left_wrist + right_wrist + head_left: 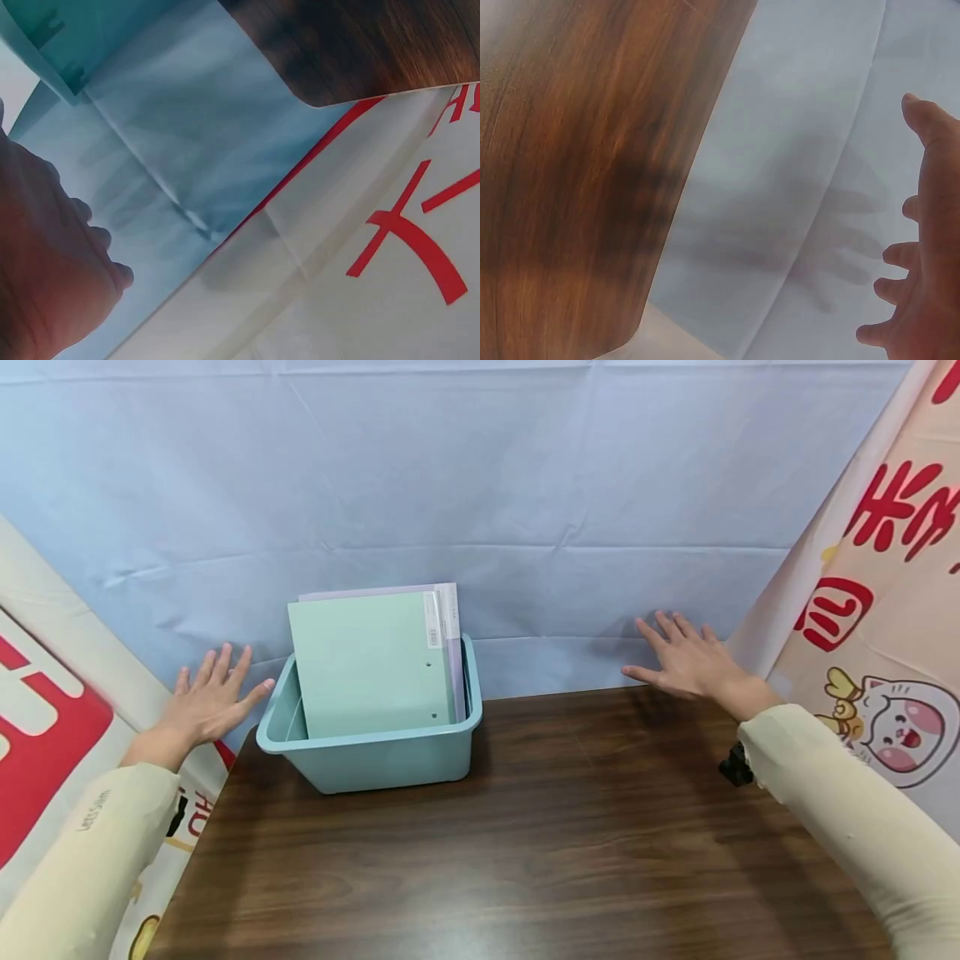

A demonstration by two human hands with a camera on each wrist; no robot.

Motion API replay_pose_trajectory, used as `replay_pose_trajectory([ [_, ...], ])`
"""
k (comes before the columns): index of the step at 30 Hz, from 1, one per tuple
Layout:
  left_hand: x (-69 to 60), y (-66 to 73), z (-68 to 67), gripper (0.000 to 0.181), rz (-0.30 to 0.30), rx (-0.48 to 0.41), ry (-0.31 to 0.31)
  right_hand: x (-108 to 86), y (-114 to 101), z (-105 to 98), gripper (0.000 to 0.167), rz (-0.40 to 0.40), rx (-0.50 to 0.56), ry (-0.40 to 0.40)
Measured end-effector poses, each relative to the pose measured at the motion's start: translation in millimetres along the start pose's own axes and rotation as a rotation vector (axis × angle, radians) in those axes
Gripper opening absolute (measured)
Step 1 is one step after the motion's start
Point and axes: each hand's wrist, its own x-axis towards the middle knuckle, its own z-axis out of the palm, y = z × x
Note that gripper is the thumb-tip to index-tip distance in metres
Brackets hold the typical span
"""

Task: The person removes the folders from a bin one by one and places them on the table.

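Note:
My left hand (212, 700) is raised with fingers spread, just left of a light blue plastic bin (375, 764), holding nothing. Inside the bin stand a mint green folder (367, 668) and, behind it, a lilac folder (452, 610) with a white label strip. Both stick up above the rim. Far to the right, my right hand (688, 662) hovers over the table's back edge, its fingers spread and holding nothing. In the right wrist view the fingers (900, 291) cast a shadow on the pale cloth.
The bin stands on a dark wooden table (525, 860), at its back left. A pale blue cloth (480, 485) hangs behind. Printed banners stand at both sides, the right banner (900, 610) with a cartoon cat and red characters.

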Motion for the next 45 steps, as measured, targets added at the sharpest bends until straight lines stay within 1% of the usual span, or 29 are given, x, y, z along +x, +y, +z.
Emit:
replay_pose_trajectory([
  [11,-2.2,6.2,9.8,0.092,0.041,-0.031,0.004,3.6,-9,-4,0.103,-0.020,0.016,-0.002],
  [16,-0.5,11.2,10.7,0.091,0.058,-0.028,0.007,4.5,-13,-5,0.104,-0.031,0.030,0.014],
  [22,3.7,17.1,12.2,0.090,0.080,-0.028,0.000,6.5,-19,-6,0.103,-0.053,0.010,0.041],
  [29,5.9,22.6,15.5,0.088,0.107,-0.024,-0.008,13.2,-33,-10,0.099,-0.097,-0.004,0.079],
  [33,7.1,25.6,18.0,0.089,0.111,-0.026,-0.010,18.5,-42,-13,0.099,-0.114,-0.012,0.102],
  [38,7.7,29.6,20.1,0.089,0.118,-0.037,-0.027,23.8,-55,-16,0.098,-0.144,-0.011,0.129],
  [45,7.7,33.8,24.0,0.090,0.135,-0.054,-0.039,29.3,-70,-20,0.096,-0.181,0.016,0.137],
])
